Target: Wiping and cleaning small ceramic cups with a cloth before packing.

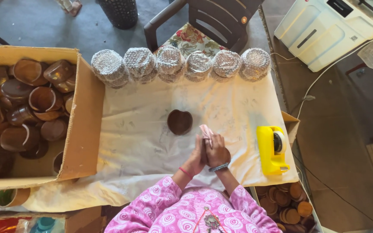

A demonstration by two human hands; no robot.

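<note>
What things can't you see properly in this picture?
All in the head view:
- Brown item under the hands: covered by both hands and a pink cloth.
- Wooden lids in the lower-right box: cut off by the cloth-covered table and the frame edge.
- Bowls in the cardboard box: the lower ones are hidden beneath others.

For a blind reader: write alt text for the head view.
Seen from above, a person's left hand and right hand press together around a pink cloth and a brown wooden piece over a white sheet. A heart-shaped bowl lies just beyond, foil-wrapped bundles behind.
</note>
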